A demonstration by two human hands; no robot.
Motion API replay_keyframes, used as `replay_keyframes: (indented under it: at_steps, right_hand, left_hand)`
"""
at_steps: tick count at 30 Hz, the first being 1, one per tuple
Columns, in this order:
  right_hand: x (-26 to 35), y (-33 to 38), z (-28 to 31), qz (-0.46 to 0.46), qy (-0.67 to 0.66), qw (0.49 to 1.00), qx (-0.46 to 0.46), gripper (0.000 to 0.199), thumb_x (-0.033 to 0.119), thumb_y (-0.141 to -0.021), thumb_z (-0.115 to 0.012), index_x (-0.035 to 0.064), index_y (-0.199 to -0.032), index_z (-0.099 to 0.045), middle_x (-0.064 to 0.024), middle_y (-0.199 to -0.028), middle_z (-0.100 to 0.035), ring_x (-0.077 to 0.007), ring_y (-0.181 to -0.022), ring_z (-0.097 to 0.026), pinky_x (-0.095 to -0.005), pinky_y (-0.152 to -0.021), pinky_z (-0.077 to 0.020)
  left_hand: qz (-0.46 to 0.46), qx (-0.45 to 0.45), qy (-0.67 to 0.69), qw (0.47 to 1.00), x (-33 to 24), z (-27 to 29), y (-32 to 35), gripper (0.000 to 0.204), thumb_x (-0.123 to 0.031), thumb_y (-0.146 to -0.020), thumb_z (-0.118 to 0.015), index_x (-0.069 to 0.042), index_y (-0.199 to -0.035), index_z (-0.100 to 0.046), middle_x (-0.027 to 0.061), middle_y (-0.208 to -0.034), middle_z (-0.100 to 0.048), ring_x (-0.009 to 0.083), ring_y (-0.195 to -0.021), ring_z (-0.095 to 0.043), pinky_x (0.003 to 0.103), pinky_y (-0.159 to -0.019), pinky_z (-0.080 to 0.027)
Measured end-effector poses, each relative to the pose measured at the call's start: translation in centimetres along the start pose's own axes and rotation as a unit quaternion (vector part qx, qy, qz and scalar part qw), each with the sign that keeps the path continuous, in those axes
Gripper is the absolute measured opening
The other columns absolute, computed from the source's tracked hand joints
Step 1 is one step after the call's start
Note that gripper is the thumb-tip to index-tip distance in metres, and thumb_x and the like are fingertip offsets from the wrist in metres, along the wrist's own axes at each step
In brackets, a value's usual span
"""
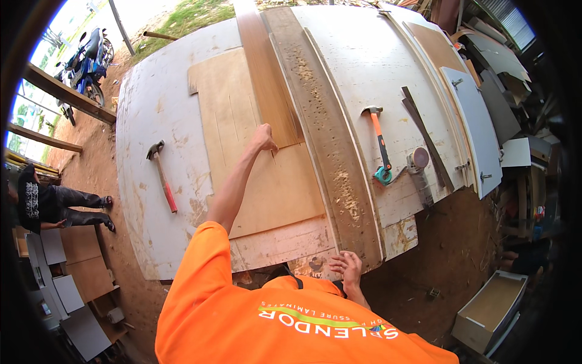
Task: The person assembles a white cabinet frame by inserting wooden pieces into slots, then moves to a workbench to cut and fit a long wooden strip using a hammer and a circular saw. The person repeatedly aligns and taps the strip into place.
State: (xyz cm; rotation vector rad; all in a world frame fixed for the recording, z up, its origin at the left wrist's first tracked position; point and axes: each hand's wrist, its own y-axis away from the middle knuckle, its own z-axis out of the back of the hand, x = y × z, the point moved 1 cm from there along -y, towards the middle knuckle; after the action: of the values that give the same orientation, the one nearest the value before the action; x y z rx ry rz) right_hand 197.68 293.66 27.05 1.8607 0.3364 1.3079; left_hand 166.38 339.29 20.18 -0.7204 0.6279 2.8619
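Observation:
My left arm stretches over a thin tan plywood sheet (279,194). At its end, my left hand (264,139) is closed in a pinch beside the near end of a wood-grain strip (267,76); what its fingers hold, if anything, is too small to make out. Long thin dark lines mark the sheet just left of that hand. Close to my body, my right hand (347,267) has its fingers apart and slightly bent, holding nothing. It is at the near end of a long brown board (330,145) with a rough, pitted surface; whether it touches the board I cannot tell.
The white worktop (163,115) carries a red-handled hammer (162,176) at left. To the right lie an orange-handled hammer (379,136), a teal tape measure (383,175), a cylindrical power tool (418,173) and dark strips (427,136). A person (66,203) stands at far left.

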Motion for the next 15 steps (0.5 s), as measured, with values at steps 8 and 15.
replay_keyframes:
  at_steps: [8,15]
  right_hand:
    - [0.9,0.0,0.7,0.007,0.006,1.000,-0.030,0.029,0.026,-0.103,-0.052,-0.0007,-0.116,-0.055,-0.0207,-0.099,-0.071,-0.0246,-0.073,-0.072,-0.0320,-0.059,-0.0606]
    - [10.5,-3.9,-3.0,0.157,0.044,0.986,0.024,0.025,0.025,-0.103,-0.054,0.0027,-0.113,-0.060,-0.0145,-0.096,-0.072,-0.0191,-0.072,-0.071,-0.0291,-0.055,-0.0581]
  left_hand:
    - [0.009,-0.080,0.048,0.996,3.5,4.2,-4.0,0.032,-0.014,-0.056,-0.094,0.000,-0.063,-0.066,0.0123,-0.063,-0.068,0.0208,-0.060,-0.066,0.036,-0.053,-0.050]
    - [0.109,-0.140,0.205,0.963,10.8,3.4,4.2,0.017,-0.011,-0.073,-0.080,0.002,-0.076,-0.071,0.0119,-0.072,-0.071,0.0182,-0.065,-0.067,0.033,-0.060,-0.053]
